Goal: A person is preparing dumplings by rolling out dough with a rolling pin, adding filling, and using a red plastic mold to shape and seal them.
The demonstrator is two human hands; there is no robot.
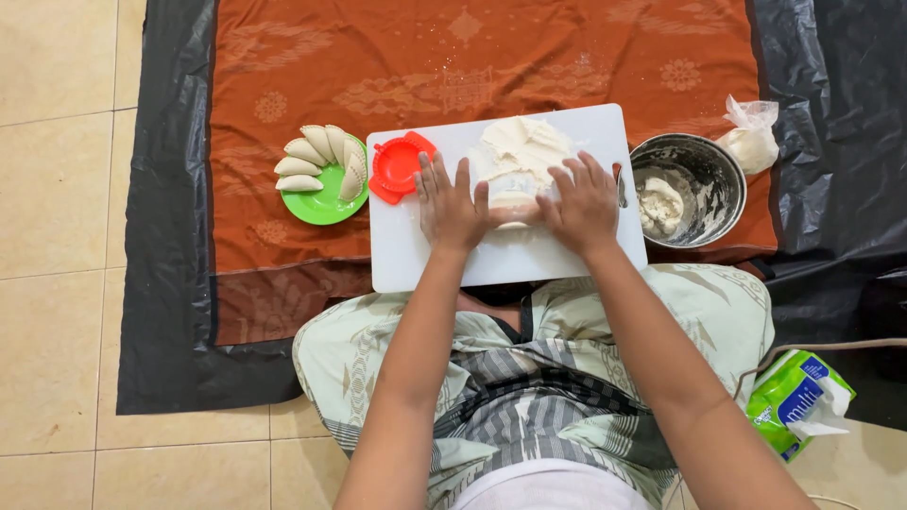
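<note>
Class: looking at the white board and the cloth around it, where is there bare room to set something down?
The board's near-left corner is free. The orange cloth beyond the board lies bare. Crowded spots: the board's middle, under both hands and dough; the green plate, full of dumplings.

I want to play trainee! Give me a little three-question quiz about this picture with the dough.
1. True or false: the green plate holds folded pastries.
2. Which thing lies right of the white board? A) the red press B) the metal bowl C) the green plate
3. What do the left hand and the right hand press between them?

Key
1. True.
2. B, the metal bowl, with a lump of dough inside.
3. A small piece of dough, in front of the big dough pile on the board.
</note>
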